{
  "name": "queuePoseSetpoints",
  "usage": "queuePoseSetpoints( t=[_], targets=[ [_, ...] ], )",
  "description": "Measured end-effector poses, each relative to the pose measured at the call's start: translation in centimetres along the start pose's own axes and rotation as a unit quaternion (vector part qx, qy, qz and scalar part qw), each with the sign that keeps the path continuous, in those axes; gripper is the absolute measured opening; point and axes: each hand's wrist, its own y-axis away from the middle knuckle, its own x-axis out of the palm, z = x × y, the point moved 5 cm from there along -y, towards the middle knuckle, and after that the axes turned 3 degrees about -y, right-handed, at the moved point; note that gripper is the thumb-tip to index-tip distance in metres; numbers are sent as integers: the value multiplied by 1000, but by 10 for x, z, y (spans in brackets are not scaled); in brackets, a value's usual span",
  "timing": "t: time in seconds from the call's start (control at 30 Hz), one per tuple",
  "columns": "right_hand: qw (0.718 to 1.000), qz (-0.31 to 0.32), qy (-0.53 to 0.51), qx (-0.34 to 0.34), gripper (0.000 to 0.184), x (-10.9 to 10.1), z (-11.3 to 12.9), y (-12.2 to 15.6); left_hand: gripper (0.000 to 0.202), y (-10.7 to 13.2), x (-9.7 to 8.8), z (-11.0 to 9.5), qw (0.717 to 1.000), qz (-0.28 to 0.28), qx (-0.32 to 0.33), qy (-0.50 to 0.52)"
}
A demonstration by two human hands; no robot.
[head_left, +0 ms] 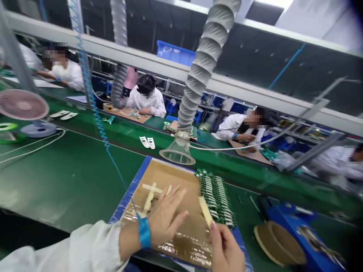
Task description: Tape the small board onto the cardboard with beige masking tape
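Observation:
My left hand lies flat with fingers spread over a brown board edged in blue tape, near strips of pale masking tape stuck on it. A blue wrist strap with a coiled cord circles my left wrist. Between thumb and fingers, my right hand pinches another strip of masking tape, its free end pointing up and away. Beside that strip, rows of green circuit boards with white parts lie along the board's right side.
A tape dispenser with a brown roll stands at right. A fume hose hangs beyond the board. At left are a pink fan and a green spool. Co-workers sit across the green line.

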Motion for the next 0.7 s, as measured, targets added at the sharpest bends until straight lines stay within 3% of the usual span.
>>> queuePoseSetpoints(
  t=[0.07,0.13,0.27,0.37,0.43,0.53,0.6,0.7],
  targets=[
    [997,40,-59,-15,44,13,0,4,61,10,-12,-21,994,7,106,29],
    [993,53,-103,-16,43,23,2,11,58,18,-14,-29,989,3,142,50],
    [988,50,-148,19,42,38,-1,28,47,31,4,8,995,-35,-22,87],
    [986,48,-160,12,41,40,-5,29,34,42,21,38,990,3,-77,119],
    [991,22,-132,-3,40,31,-10,22,31,47,21,48,990,25,-63,124],
    [999,-35,-29,-23,36,4,-27,0,28,56,6,68,994,15,-58,95],
    [994,-69,74,-39,33,-17,-43,-21,28,62,-4,94,996,-7,-71,59],
    [976,-94,187,-54,36,-45,-72,-64,32,72,-10,147,996,-39,-84,-1]
  ],
)
